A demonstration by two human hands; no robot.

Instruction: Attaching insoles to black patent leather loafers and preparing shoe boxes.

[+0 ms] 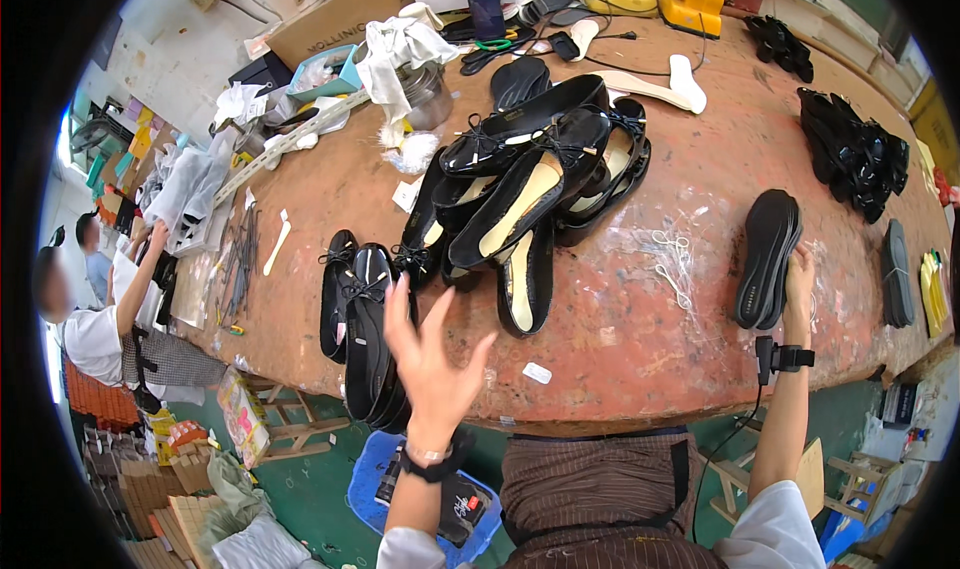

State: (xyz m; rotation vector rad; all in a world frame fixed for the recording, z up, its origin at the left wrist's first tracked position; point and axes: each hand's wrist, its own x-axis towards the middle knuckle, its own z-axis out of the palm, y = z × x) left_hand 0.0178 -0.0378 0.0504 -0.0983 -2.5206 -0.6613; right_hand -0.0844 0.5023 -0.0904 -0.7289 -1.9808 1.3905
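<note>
My left hand [435, 364] hovers over the near edge of the workbench, fingers spread and nothing in them. Just beside it, a black patent flat shoe [370, 334] with a small bow sits at the bench edge, next to another black flat [338, 294]. Farther in lies a heap of glossy black flats [520, 189], several showing beige insoles. Over on the right, my right hand [799, 281] grips the side of a stack of black shoe soles [768, 259]; some of its fingers are hidden behind the stack.
Black glossy shoe parts [855, 154] and a bundle of grey strips [897, 274] lie at the right. White strings [672, 269] are on the bench [620, 369]. At the left stands a co-worker [95, 344]. A blue basket [365, 489] sits below the bench.
</note>
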